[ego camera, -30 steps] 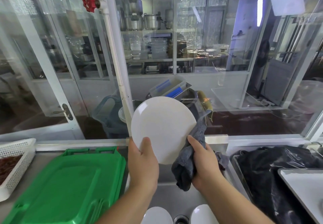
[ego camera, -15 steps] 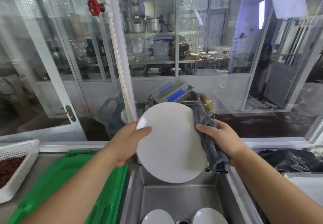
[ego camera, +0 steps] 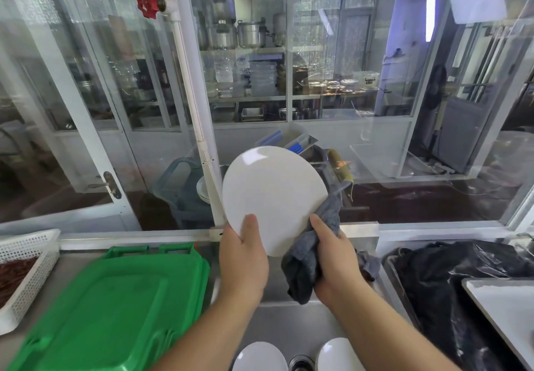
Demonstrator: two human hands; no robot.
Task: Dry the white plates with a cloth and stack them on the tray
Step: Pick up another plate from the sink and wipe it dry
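- Your left hand (ego camera: 242,258) grips the white plate (ego camera: 273,197) at its lower rim, thumb on the near face; the plate stands nearly upright above the sink (ego camera: 277,321).
- Your right hand (ego camera: 332,258) clutches the grey cloth (ego camera: 310,252), pressed to the plate's lower right edge.
- The green tray (ego camera: 112,310) lies low to your left, nearer the left hand.
- 2 more plates (ego camera: 260,356) wait in the sink.

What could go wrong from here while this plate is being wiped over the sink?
1. The left hand holds the white plate only at its lower edge; pressure from the grey cloth in the right hand might make it slip.
2. A drop would likely hit the two plates in the sink below.
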